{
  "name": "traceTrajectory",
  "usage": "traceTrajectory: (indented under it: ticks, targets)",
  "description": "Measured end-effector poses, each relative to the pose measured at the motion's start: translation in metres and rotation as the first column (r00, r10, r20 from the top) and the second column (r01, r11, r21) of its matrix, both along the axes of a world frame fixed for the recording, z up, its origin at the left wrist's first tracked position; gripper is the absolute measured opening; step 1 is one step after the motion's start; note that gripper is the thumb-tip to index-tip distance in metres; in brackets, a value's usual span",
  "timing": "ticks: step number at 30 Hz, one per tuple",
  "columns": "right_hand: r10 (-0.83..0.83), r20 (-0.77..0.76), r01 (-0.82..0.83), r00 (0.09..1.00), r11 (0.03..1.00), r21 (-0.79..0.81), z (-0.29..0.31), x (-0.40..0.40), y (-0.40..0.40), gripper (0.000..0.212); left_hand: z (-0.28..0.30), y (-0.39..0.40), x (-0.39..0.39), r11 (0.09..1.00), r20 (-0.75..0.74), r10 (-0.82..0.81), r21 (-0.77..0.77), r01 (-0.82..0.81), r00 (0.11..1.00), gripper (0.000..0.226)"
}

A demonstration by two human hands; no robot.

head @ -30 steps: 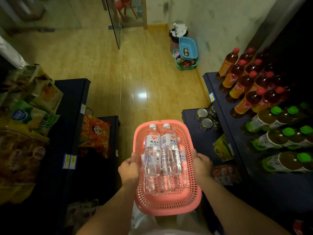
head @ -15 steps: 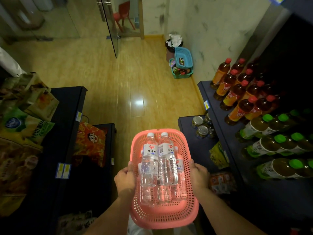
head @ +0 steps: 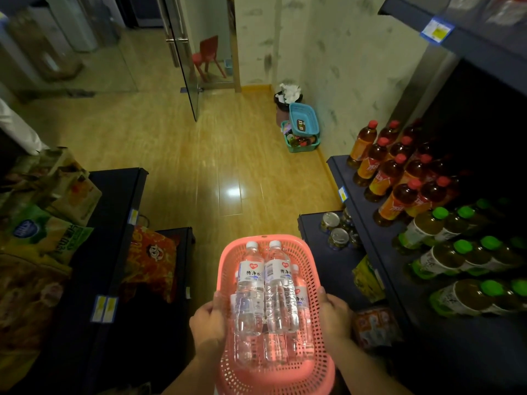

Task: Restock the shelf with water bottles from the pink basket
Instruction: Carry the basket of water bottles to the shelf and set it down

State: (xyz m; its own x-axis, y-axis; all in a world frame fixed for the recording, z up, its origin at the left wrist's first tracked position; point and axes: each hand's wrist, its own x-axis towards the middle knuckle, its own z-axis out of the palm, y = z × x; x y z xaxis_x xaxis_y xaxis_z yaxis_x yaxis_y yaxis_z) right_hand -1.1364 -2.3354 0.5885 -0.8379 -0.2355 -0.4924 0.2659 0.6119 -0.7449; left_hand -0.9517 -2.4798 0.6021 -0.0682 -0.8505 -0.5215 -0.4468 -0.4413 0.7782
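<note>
Nearest the camera, a pink basket (head: pixel 313 374) is held level in front of the body by both hands. The left hand (head: pixel 208 326) grips the basket's left rim, fingers curled over its edge; the right hand (head: pixel 335 317) grips the right rim the same way. Inside the basket lie several clear water bottles (head: pixel 278 289) with white caps and white labels, stacked on their sides with the caps pointing away from the person.

Just to the right stands a dark blue shelf (head: pixel 368 223). On it, green-capped tea bottles (head: pixel 445 258) lie in rows near the person, and red-capped tea bottles (head: pixel 396 178) stand behind them. A lower ledge beside the basket carries a few cans (head: pixel 338 238). To the left, another dark shelf unit (head: pixel 114 223) holds snack bags (head: pixel 48 232).

Farther off, on the wooden floor (head: pixel 176 155) by the wall, a blue basket (head: pixel 303 122) rests tilted on a green one beside a bin (head: pixel 288 96). A red chair (head: pixel 206 57) stands beyond a glass door (head: pixel 182 61).
</note>
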Motion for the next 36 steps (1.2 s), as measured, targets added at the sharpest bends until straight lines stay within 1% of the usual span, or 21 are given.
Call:
traceTrajectory:
  ticks: [5,9,15,22,27,30,33,36]
  targets:
    - [-0.012,-0.005,0.012,1.0,1.0,-0.013,-0.005,0.003,0.005,0.046,0.005,0.003,0.003,1.0,0.026,-0.011,0.003,0.011,1.0,0.046]
    - [-0.035,0.038,0.035,0.999,0.999,-0.019,-0.004,0.007,0.008,0.042,0.007,0.005,0.006,1.0,0.035,-0.014,0.004,0.014,0.999,0.047]
    - [-0.048,0.045,0.05,0.998,0.998,-0.038,0.0,0.009,0.008,0.042,0.008,0.006,0.007,0.999,0.05,-0.017,0.031,0.015,0.999,0.051]
    - [-0.035,0.024,0.035,0.999,0.999,-0.029,0.001,0.003,0.008,0.045,0.005,0.005,0.003,1.0,0.046,-0.02,0.014,0.019,0.999,0.049]
    - [-0.036,0.057,0.036,0.998,0.999,-0.006,-0.005,0.001,0.008,0.045,0.003,0.0,0.0,0.999,0.056,-0.047,-0.014,0.048,0.997,0.042]
    - [-0.04,0.065,0.041,0.997,0.999,-0.009,-0.003,0.001,0.006,0.045,0.0,-0.002,-0.002,0.999,0.051,-0.037,0.01,0.036,0.998,0.043]
    - [-0.042,0.073,0.042,0.996,0.999,0.0,-0.006,0.0,0.002,0.045,-0.003,-0.005,-0.003,0.999,0.058,-0.043,-0.006,0.043,0.997,0.047]
    - [-0.049,0.088,0.048,0.995,0.999,0.016,-0.015,-0.003,-0.003,0.045,-0.015,-0.011,-0.005,0.999,0.069,-0.037,0.026,0.036,0.997,0.047]
